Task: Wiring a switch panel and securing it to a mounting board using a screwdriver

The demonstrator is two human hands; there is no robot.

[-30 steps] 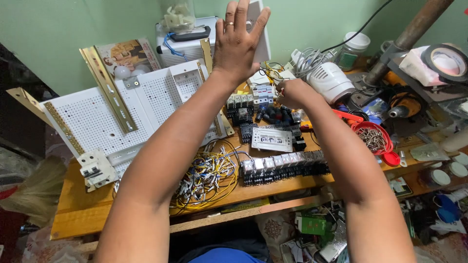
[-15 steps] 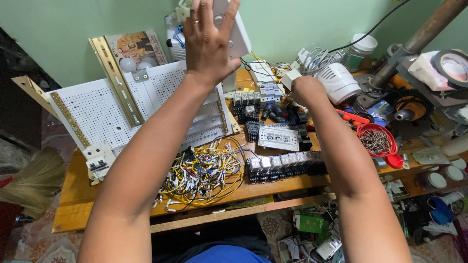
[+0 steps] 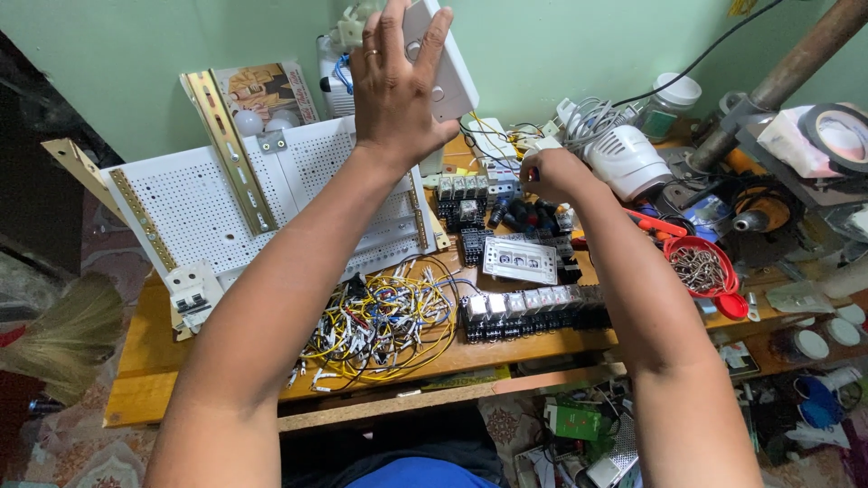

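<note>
Left hand [image 3: 393,90] at top centre of frame, fingers spread around a white plastic switch plate [image 3: 443,59], lifted off the bench against the green wall. Looks light, rigid, smooth: best held by the long edges. Right hand [image 3: 551,172] is closed over small parts beside the relay blocks [image 3: 529,312]; cannot tell what it pinches

The white switch plate [image 3: 445,63] is cut off by the top edge above the workbench [image 3: 154,361], and the left hand [image 3: 395,86] covers its left part. What the closed right hand [image 3: 549,172] grips cannot be told; only a speck of red and blue shows. The person's forearms hide part of the perforated white panel [image 3: 208,212] and the bench behind. The clutter under the bench is too small to identify.
</note>
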